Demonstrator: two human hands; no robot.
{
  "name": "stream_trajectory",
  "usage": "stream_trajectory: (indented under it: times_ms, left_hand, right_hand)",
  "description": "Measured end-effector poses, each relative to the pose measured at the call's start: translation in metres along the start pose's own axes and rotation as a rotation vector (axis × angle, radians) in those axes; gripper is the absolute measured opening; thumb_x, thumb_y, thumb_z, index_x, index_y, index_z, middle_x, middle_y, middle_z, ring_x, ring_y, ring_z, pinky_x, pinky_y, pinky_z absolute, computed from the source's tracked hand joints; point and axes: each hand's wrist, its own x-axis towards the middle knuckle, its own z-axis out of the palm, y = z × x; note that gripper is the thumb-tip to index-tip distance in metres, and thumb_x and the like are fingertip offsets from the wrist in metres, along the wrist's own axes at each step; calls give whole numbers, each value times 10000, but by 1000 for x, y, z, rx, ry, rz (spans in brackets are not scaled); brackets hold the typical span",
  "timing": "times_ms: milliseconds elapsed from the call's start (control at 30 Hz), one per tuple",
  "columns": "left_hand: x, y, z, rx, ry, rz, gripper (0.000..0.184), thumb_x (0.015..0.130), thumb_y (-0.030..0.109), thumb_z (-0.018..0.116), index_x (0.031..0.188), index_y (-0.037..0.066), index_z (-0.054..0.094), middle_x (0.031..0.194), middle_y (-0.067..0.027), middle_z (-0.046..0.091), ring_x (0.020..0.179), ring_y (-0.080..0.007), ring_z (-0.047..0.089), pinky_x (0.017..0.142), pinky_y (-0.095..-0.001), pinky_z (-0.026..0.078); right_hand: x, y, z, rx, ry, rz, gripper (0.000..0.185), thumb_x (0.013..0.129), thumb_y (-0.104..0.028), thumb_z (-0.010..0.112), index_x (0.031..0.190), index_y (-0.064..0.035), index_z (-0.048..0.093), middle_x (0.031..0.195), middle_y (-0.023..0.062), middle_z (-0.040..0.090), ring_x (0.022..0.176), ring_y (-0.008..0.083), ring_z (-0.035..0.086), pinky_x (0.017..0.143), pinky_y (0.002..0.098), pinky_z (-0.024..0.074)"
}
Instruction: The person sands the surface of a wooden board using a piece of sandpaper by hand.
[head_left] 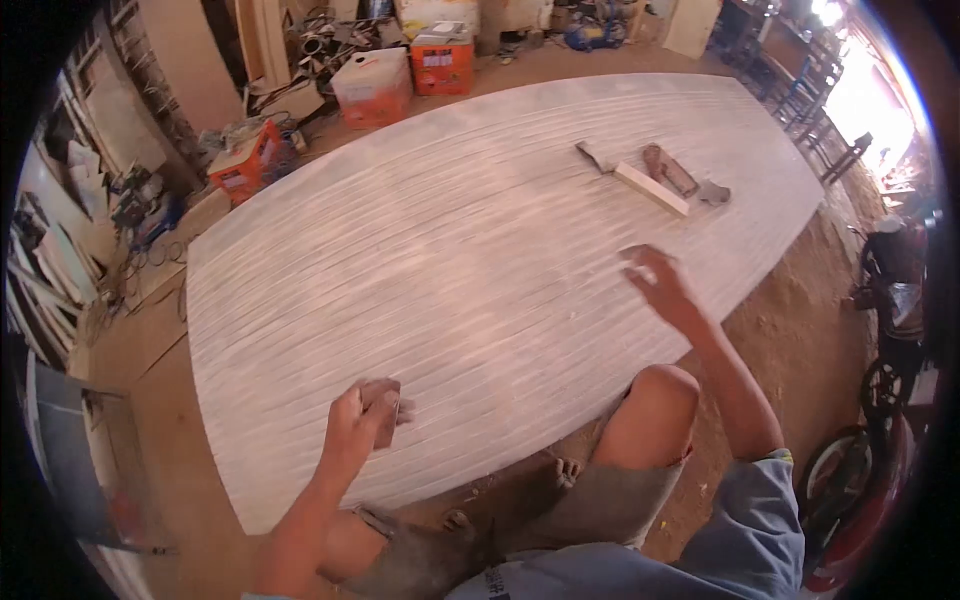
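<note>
My left hand [360, 418] is closed around a small brown piece [385, 425] that looks like folded sandpaper, just over the near left part of a large panel [430, 270]. The panel is pale, dusty and lined with long parallel grooves. My right hand [655, 278] is over the panel's right half, its fingers loosely curved and apart with nothing visible in them. Beyond it lie a pale wooden strip [651, 189], a reddish-brown block [670, 169], a small grey-brown scrap [714, 193] and a dark curled strip [593, 156].
Orange-and-white boxes [372, 90] stand past the panel's far edge, with another orange box [246, 162] to the left. Boards [50, 270] lean at the far left. A red motorcycle [865, 500] is at the right, and chairs [805, 95] stand near the bright doorway.
</note>
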Motion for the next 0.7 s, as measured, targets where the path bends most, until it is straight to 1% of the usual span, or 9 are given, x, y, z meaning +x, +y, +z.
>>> stream_trajectory:
  times_ms: [67,133,200,267,333,433,533,633,700]
  left_hand:
    - [23,16,-2,280,32,2,318,957,234,633,1026,-77,621,872,-159,697,749,-176,670,615,-331,510]
    - [75,3,-8,721,189,281,261,920,220,670,922,-40,650,815,-167,678,716,-210,664,602,-357,476]
    - [117,17,5,971,292,437,219,891,213,689,895,-4,663,805,-162,648,717,-287,636,628,-381,473]
    - [159,26,29,933,369,637,181,879,193,683,896,14,665,802,-129,638,730,-333,609,648,-394,487]
    - [207,15,56,813,386,771,115,851,144,676,887,35,673,840,-105,638,784,-320,610,708,-409,499]
    - [247,6,83,1085,389,855,98,824,113,664,900,57,691,903,-94,658,884,-302,616,780,-398,500]
    - [244,-6,75,1127,329,889,130,799,61,667,924,61,703,942,-95,660,951,-293,607,817,-397,489]
    - [232,-5,48,1159,184,920,133,787,13,674,915,41,696,935,-95,657,932,-301,608,821,-402,491]
    - [237,-5,56,1109,196,883,144,778,0,682,916,39,695,931,-104,654,929,-306,607,827,-407,488]
  right_hand:
    - [9,61,4,-162,104,44,315,903,-170,651,1182,-24,646,1216,195,625,1152,357,576,990,433,447]
    - [13,97,23,-328,250,36,388,887,-154,646,1258,-49,598,1318,174,573,1240,349,514,1044,453,389]
    - [11,116,42,-397,291,46,420,879,-150,647,1283,-62,576,1355,161,546,1271,340,486,1062,457,363]
    - [14,122,53,-475,329,64,453,871,-146,648,1309,-75,553,1391,148,520,1302,332,458,1080,460,337]
    - [14,106,41,-450,290,134,433,875,-149,645,1292,-73,560,1404,139,509,1314,325,447,1088,456,323]
    - [13,112,41,-447,315,88,431,870,-147,645,1282,-53,556,1391,143,517,1310,327,451,1083,458,329]
    - [10,115,44,-411,330,76,424,876,-142,637,1278,-43,547,1377,149,524,1313,330,450,1081,456,331]
    - [10,118,44,-433,333,69,413,892,-157,630,1281,-47,542,1389,143,513,1323,333,438,1088,472,321]
    - [14,117,43,-425,308,90,407,898,-165,628,1279,-50,542,1400,136,505,1330,332,431,1094,480,309]
